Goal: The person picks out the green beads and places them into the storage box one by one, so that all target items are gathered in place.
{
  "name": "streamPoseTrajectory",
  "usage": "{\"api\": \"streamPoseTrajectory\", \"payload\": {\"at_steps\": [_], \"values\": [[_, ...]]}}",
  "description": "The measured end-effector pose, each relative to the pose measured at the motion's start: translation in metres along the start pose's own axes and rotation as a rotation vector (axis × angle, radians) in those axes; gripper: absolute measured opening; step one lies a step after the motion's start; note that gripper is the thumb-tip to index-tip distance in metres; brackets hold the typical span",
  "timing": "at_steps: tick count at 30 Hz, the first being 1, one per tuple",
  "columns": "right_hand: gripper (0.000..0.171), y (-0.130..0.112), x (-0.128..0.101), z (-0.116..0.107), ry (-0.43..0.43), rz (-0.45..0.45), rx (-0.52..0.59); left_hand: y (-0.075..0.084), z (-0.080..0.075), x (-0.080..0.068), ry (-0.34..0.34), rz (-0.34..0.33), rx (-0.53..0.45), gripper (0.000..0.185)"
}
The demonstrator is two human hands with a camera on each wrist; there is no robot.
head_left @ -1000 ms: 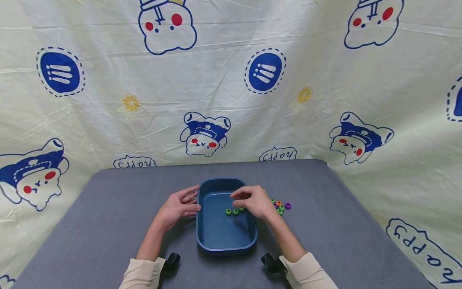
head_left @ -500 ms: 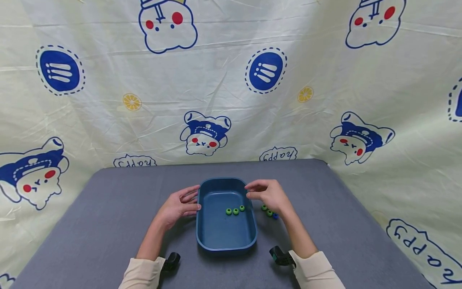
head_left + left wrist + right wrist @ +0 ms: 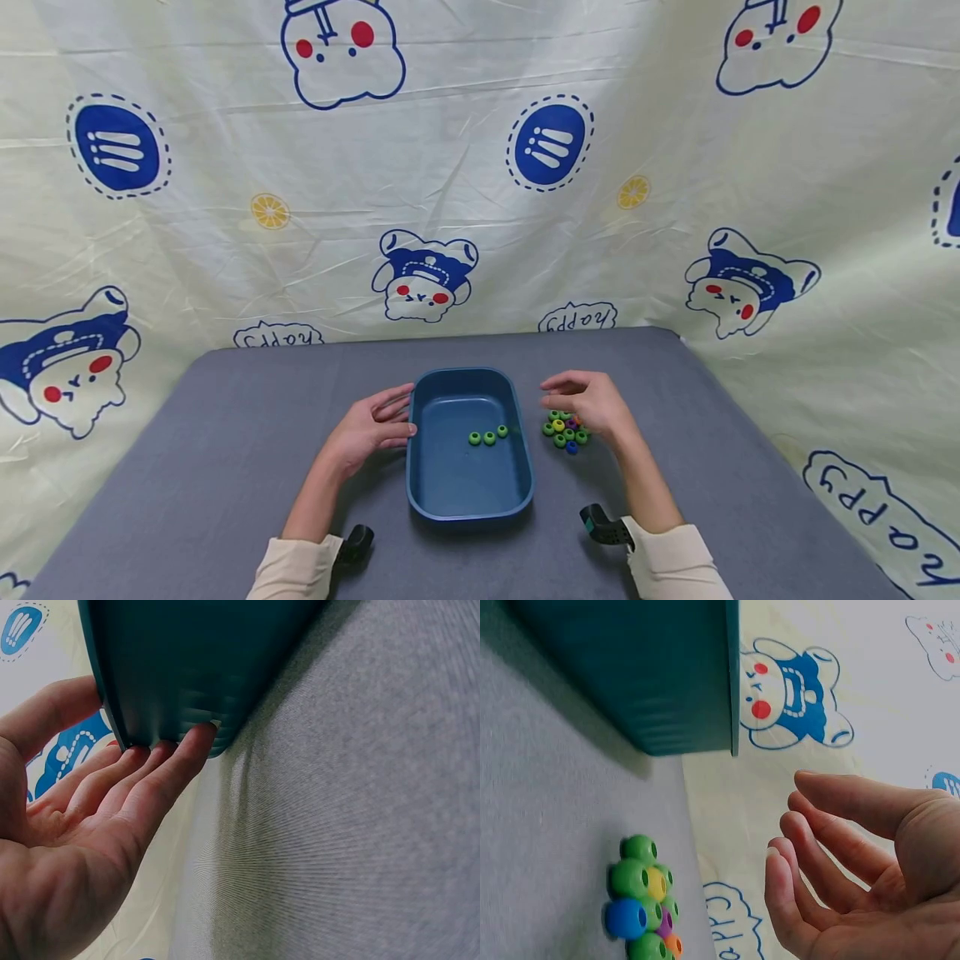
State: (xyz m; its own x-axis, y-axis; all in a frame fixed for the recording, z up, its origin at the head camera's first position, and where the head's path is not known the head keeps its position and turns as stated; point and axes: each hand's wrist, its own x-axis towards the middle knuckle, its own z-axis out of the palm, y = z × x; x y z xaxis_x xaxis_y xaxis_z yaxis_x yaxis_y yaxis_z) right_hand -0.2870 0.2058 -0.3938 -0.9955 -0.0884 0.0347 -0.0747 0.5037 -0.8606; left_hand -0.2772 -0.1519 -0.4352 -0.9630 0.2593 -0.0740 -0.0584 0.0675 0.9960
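Note:
A blue rectangular tray [image 3: 471,492] lies on the table, with three green beads [image 3: 489,438] in a row inside it. My left hand [image 3: 371,429] rests its fingertips and thumb against the tray's left wall; the left wrist view shows those fingers [image 3: 176,772] nearly straight on the outside. My right hand [image 3: 592,402] hovers over a cluster of beads to the tray's right, fingers loosely bent and holding nothing. In that cluster are green beads [image 3: 630,877], a blue bead [image 3: 625,918], a yellow bead [image 3: 656,883], and purple and orange ones. The hand partly covers the cluster in the head view.
The grey cloth-covered table [image 3: 262,450] extends around the tray on every side. Behind it hangs a pale printed curtain [image 3: 465,167] with cartoon figures. Black camera straps are on both wrists, below the cream sleeves [image 3: 296,567].
My right hand has moved right, from above the tray across its right edge to the bead cluster. The three green beads stay in the tray. My left hand has stayed in place.

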Motion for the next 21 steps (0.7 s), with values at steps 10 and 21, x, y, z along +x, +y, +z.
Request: {"api": "streamPoseTrajectory", "payload": {"at_steps": [10,21], "values": [[0.031,0.019,0.001,-0.024,0.000,0.058,-0.081,-0.001,0.000,0.002,-0.001,-0.009,-0.009,0.067],[0.026,0.041,0.001,-0.038,-0.026,0.129,-0.110,-0.001,-0.001,0.001,0.001,-0.001,0.003,0.066]]}}
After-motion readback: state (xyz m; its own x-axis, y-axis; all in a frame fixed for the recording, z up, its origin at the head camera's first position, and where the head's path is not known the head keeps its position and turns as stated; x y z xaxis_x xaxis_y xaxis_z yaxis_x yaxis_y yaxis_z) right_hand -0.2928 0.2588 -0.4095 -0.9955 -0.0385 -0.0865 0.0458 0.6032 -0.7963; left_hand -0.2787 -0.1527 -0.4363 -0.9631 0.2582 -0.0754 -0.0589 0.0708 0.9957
